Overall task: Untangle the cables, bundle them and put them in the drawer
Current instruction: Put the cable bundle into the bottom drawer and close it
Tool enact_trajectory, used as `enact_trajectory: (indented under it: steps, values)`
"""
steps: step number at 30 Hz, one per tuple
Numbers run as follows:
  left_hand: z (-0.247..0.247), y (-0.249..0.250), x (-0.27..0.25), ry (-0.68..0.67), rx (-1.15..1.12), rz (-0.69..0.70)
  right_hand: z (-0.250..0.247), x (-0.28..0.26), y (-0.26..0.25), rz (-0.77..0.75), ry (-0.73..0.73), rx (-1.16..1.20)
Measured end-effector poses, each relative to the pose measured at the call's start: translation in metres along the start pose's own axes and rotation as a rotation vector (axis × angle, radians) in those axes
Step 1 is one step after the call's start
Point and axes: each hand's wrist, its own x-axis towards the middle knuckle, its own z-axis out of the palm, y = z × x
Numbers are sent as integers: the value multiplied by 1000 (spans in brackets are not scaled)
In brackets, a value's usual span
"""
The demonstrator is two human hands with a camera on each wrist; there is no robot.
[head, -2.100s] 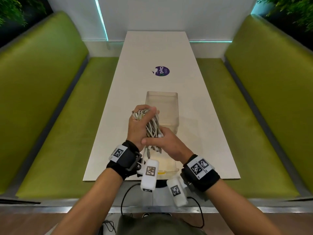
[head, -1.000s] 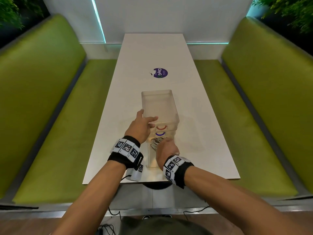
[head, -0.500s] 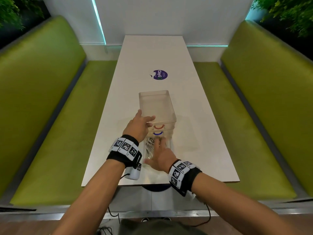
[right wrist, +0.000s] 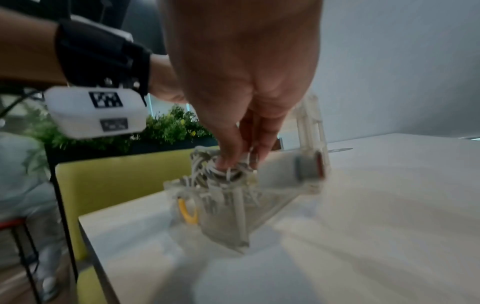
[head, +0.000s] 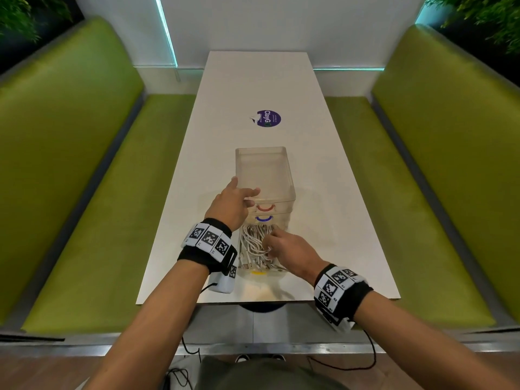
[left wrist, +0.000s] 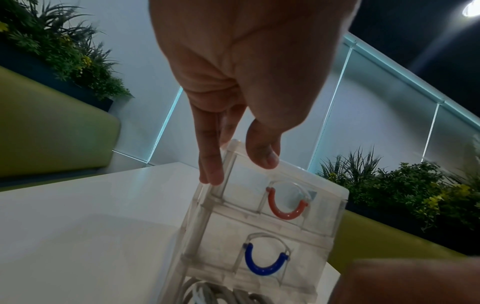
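A clear plastic drawer unit (head: 264,170) (left wrist: 259,236) stands on the white table, with a red handle (head: 264,208) and a blue handle (head: 264,219) on its two upper drawers. Its bottom drawer (right wrist: 228,216), with a yellow handle (head: 259,273), is pulled out toward me. The bundle of white cables (head: 251,246) (right wrist: 207,170) lies inside it. My left hand (head: 236,204) (left wrist: 236,168) rests on the unit's top front left corner, fingers straight down the side and thumb on the top edge. My right hand (head: 270,243) (right wrist: 239,162) presses its fingertips onto the cables.
The white table (head: 253,80) runs away from me, with a purple round sticker (head: 268,118) beyond the unit. Green benches (head: 84,164) (head: 436,164) flank both sides. The pulled-out drawer ends close to the table's near edge (head: 337,299).
Two seconds ago both hands held the cable bundle in the air. It now lies in the bottom drawer; the left hand moved onto the unit, and the right hand's fingertips came down onto the cables.
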Motion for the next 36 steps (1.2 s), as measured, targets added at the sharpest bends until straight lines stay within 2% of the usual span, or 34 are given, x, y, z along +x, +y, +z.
enact_trajectory:
  steps: [3,10,15,20,23,26,28,31,34,36]
  values:
    - [-1,3,-1,-10,6,-8,3,4,0,-84,-3,-69]
    - [-9,9,0,-31,23,-27,-3,-5,4,-137,-173,-127]
    - [-10,11,-2,-27,29,-25,-22,-6,18,123,-83,-18]
    - [-10,10,-1,-27,32,-31,-26,3,37,296,-89,-51]
    - [-9,10,-1,-23,17,-24,-32,9,33,315,-81,134]
    - [-9,11,-1,-18,21,-27,-27,10,16,305,67,392]
    - [-10,11,-2,-24,25,-32,-13,10,6,275,103,490]
    - [-12,12,-3,-31,23,-37,1,4,-2,114,-52,336]
    - [-12,13,-4,-38,26,-36,2,-11,9,-97,-349,50]
    - [-12,13,-3,-38,29,-34,-3,-20,20,-139,-541,-90]
